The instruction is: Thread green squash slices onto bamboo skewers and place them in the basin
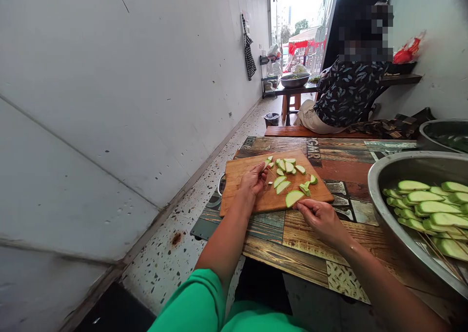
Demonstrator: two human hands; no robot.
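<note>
Over the wooden cutting board (237, 198), my left hand (255, 178) is closed with thumb and fingers together. A thin skewer (271, 173) sticks out from it to the right, and a small green-edged zucchini piece shows at the fingertips; the grip itself is partly hidden. At the board's near edge, my right hand (320, 217) pinches a half-round zucchini slice (294, 198) by its lower right corner. Between the hands lie two more zucchini slices (282, 187). A loose pile of cut zucchini (288, 166) sits farther back on the board, with smaller bits to its right.
On the right stands a large metal bowl (373, 188) with many zucchini slices and thin skewers; another metal bowl (426, 132) is behind it. Past the patterned table (303, 227), a person (351, 95) sits on a bench (281, 131). A white wall (127, 103) runs along the left.
</note>
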